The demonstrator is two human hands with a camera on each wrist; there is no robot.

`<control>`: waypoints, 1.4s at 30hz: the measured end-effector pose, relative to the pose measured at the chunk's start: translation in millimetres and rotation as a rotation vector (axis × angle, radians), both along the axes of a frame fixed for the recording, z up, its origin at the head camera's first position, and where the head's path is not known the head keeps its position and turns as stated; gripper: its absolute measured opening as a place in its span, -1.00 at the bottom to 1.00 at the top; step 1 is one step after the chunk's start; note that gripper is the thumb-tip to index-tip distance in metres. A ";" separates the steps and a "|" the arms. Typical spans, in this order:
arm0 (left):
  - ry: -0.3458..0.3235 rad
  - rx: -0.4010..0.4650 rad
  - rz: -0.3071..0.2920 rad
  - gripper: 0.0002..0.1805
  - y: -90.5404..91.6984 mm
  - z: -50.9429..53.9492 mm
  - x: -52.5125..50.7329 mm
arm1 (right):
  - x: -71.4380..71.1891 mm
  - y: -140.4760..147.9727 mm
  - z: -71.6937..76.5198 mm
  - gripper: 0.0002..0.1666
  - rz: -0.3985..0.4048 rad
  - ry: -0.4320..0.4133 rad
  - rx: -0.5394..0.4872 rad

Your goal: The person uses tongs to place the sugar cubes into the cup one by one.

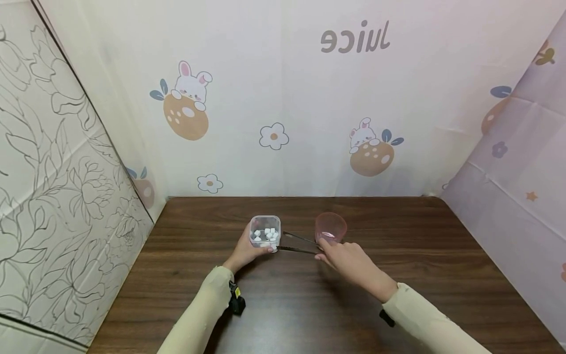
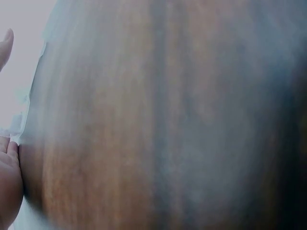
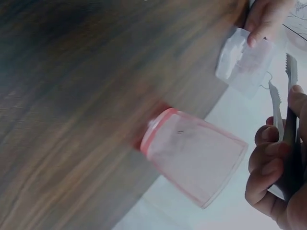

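Note:
My left hand (image 1: 243,251) grips a clear square container (image 1: 265,223) from its left side, thumb across the front. Several small white cubes (image 1: 269,231) lie inside it. In the right wrist view the same container (image 3: 244,62) shows side-on with fingers against it. My right hand (image 1: 349,260) holds dark metal tongs (image 1: 298,250) with serrated tips. The tongs' arms are spread, their tips close to the container's right side. A translucent pink cup (image 3: 196,155) stands just behind my right hand. The left wrist view is mostly blurred, with part of the left hand (image 2: 7,187) at its edge.
The dark wood-grain table (image 1: 283,300) runs back to a wall covering (image 1: 283,98) with rabbit and flower prints. A floral-line panel (image 1: 66,187) borders the left side. A black wrist device (image 1: 237,299) sits on the left sleeve.

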State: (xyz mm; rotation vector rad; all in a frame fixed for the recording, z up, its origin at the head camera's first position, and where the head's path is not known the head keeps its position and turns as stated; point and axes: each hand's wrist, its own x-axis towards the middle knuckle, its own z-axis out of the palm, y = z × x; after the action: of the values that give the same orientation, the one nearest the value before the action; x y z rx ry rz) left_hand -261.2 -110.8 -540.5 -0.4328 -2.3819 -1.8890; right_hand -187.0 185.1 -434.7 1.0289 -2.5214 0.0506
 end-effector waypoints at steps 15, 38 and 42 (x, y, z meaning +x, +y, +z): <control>0.017 0.023 -0.060 0.09 1.6 32.8 20.2 | -22.6 -28.1 13.7 -0.80 -0.014 -0.098 0.053; 0.018 0.054 -0.077 0.06 -0.5 31.4 14.9 | -56.7 -69.2 18.2 -0.76 -0.038 -0.054 0.102; 0.011 0.057 -0.073 0.06 -0.4 31.8 15.3 | -59.1 -74.6 16.4 -0.74 -0.044 -0.032 0.105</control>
State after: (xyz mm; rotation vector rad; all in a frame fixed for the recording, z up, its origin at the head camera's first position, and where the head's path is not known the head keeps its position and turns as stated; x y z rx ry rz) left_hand -245.9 -111.2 -508.6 -0.5316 -2.3293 -1.9738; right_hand -246.1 110.5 -418.3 1.0201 -2.5985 -0.0789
